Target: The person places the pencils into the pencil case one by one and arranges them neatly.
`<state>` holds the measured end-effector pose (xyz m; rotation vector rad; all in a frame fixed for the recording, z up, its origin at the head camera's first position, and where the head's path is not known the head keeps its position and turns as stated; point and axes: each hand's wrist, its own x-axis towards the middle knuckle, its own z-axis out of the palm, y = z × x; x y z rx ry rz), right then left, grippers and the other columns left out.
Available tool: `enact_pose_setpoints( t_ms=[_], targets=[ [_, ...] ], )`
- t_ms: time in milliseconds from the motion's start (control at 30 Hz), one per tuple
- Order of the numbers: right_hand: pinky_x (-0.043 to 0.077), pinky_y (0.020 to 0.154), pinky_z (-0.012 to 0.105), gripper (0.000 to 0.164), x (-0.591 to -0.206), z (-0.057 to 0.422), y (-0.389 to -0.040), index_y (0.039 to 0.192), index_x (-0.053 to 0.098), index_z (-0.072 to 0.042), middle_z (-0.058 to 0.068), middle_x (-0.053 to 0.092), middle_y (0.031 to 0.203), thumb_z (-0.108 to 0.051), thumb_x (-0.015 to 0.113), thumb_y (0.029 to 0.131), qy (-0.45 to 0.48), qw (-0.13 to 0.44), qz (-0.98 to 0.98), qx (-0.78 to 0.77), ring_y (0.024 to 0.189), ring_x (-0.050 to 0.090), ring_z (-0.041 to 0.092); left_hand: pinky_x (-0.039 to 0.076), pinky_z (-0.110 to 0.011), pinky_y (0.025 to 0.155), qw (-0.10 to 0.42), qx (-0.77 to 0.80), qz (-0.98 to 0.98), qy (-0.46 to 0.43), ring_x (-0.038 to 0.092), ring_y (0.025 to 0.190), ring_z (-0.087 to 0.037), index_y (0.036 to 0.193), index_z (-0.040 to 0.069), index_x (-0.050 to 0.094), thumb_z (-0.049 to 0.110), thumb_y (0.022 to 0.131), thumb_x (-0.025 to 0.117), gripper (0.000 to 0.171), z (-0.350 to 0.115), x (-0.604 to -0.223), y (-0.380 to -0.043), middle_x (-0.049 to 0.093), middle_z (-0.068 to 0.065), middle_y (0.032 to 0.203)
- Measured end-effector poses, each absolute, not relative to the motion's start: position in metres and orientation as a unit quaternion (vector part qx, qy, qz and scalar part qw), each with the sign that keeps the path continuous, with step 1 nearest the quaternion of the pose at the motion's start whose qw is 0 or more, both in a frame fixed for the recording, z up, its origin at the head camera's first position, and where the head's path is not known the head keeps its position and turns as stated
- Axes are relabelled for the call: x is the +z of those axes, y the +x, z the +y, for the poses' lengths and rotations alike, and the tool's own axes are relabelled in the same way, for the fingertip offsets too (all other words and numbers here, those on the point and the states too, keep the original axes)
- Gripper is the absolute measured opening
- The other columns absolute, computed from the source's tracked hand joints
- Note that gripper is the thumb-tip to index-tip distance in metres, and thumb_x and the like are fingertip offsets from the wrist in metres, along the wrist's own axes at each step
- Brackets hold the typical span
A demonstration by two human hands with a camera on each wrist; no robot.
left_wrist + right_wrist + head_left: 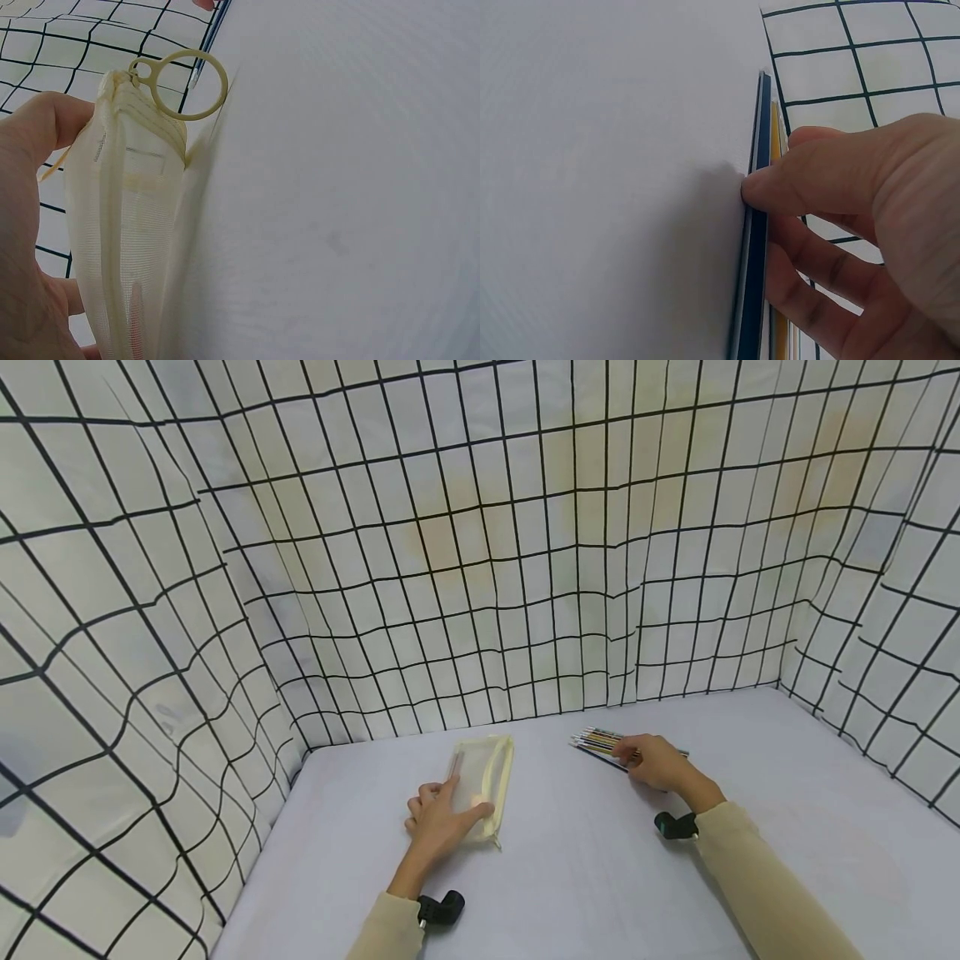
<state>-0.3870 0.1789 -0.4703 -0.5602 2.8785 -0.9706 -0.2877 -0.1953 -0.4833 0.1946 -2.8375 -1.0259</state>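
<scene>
A pale yellow see-through zip pouch (474, 764) lies on the white table, with a slim pinkish stick showing inside it. My left hand (438, 818) grips it near its close end, thumb toward the zip side and fingers at the opposite side. In the left wrist view a ring-shaped zip pull (225, 82) stands out from the zip's end. To the right, a loose bundle of pencils (596, 739) lies on the table. My right hand (660, 764) is over them, its thumb and fingers pinching a dark blue pencil (755, 255) at the bundle's near side.
The white tabletop (555, 860) stretches between and in front of both hands. A white cloth with a black grid (450, 568) hangs behind and along both sides. Small black cameras (442, 908) are strapped at the wrists.
</scene>
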Motion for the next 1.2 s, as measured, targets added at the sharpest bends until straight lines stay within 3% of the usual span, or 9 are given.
enact_pose_setpoints(
  t_ms=[533,833,1200],
  targets=[
    [0.046,0.066,0.032,0.052,-0.4691,0.1778,-0.3867,0.127,0.068,-0.009,0.008,0.067,0.106,0.008,0.065,0.078,-0.171,0.056,0.937,-0.299,0.089,0.056,0.022,0.028,-0.055,0.091,0.061,-0.342,-0.936,0.065,0.032,0.126,-0.039,0.155,0.016,0.046,0.061,0.078,0.074,0.093,-0.1956,-0.4833,-0.2879,0.040,-0.019,0.144],
    [0.045,0.068,0.032,0.057,-0.4667,0.1760,-0.3855,0.132,0.067,-0.010,0.009,0.066,0.107,0.006,0.067,0.078,-0.174,0.062,0.932,-0.311,0.089,0.055,0.022,0.028,-0.056,0.091,0.060,-0.343,-0.935,0.065,0.032,0.126,-0.039,0.155,0.016,0.046,0.060,0.077,0.075,0.094,-0.1951,-0.4828,-0.2869,0.040,-0.018,0.144],
    [0.044,0.063,0.031,0.063,-0.4669,0.1747,-0.3874,0.137,0.063,-0.008,0.009,0.062,0.103,0.008,0.062,0.076,-0.193,0.069,0.918,-0.339,0.077,0.052,0.018,0.028,-0.055,0.090,0.061,-0.342,-0.935,0.064,0.032,0.127,-0.040,0.154,0.017,0.046,0.061,0.076,0.076,0.095,-0.1950,-0.4818,-0.2866,0.040,-0.018,0.144]
  ],
)
